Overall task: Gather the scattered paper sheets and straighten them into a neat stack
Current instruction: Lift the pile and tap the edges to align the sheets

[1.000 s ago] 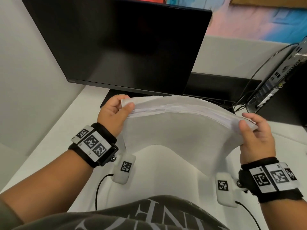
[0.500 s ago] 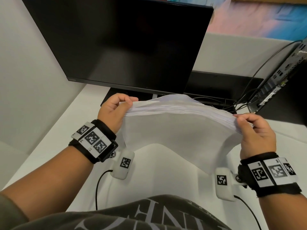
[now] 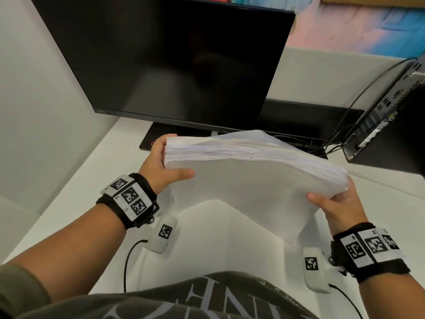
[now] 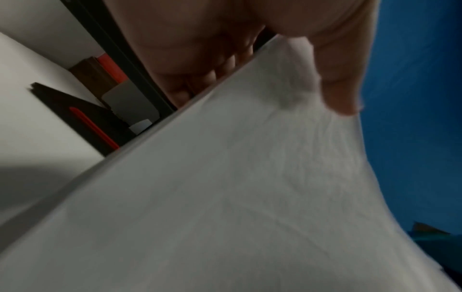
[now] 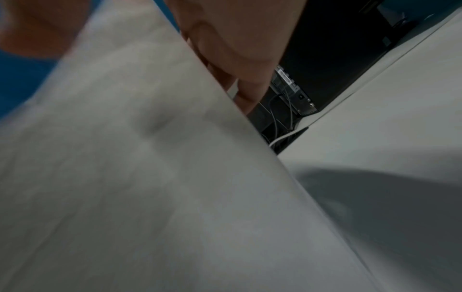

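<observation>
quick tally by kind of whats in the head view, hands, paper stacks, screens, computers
hands: 2, left hand and right hand, each gripping an end of the stack
paper stacks: 1, paper stack
screens: 1, monitor
computers: 1, computer case
total: 5

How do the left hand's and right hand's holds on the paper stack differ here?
The left hand grips the paper stack at its higher, far-left end; the right hand grips the lower, nearer right end. The left end's edges look squared, the right end's fanned. Both thumbs lie on the near face.
</observation>
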Motion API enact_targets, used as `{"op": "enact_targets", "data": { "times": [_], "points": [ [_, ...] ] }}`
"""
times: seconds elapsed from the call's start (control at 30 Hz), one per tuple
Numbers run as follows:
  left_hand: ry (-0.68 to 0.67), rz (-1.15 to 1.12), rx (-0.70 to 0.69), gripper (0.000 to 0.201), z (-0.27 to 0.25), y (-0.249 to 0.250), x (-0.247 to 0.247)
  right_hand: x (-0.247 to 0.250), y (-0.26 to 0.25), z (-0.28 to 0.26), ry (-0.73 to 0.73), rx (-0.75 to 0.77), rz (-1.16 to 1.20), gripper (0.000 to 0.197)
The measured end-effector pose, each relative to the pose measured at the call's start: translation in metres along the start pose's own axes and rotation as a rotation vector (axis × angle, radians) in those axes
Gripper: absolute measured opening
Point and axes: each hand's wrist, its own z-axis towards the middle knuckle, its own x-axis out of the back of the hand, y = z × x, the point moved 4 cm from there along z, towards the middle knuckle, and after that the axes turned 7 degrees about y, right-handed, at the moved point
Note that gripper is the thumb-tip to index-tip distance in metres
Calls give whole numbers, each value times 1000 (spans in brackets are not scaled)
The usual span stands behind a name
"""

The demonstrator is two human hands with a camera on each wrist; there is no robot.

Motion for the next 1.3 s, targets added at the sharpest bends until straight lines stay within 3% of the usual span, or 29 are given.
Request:
{"op": "enact_targets", "data": {
  "times": [0.13, 0.2, 0.3, 0.43, 0.67, 0.77, 0.93, 1.1, 1.3],
  "points": [
    [165, 115, 152, 34, -10, -8, -7, -6, 9, -13, 141, -130, -57, 44],
    [196, 101, 156, 26, -14, -11, -10, -8, 10, -16, 160, -131, -64, 32],
    [211, 57, 112, 27, -22, -9, -14, -10, 11, -22, 194, -123, -63, 31],
    [135, 50, 33, 36, -32, -6, -27, -19, 10, -26, 204, -100, -78, 50],
    [234, 62, -67, 29, -28, 4, -11, -15, -6, -34, 261, -47, -100, 15],
    [197, 60, -98, 41, -24, 7, 2, -8, -10, -35, 212, 10, -84, 22],
    [125, -17, -109, 29, -18, 12, 9, -9, -16, -28, 119, 77, -60, 36],
    [147, -102, -97, 3, -14, 23, 4, -12, -21, -24, 149, 105, -20, 11],
    [222, -76, -80, 21, -9, 21, 3, -16, -30, -19, 233, 128, -23, 21]
  ]
}}
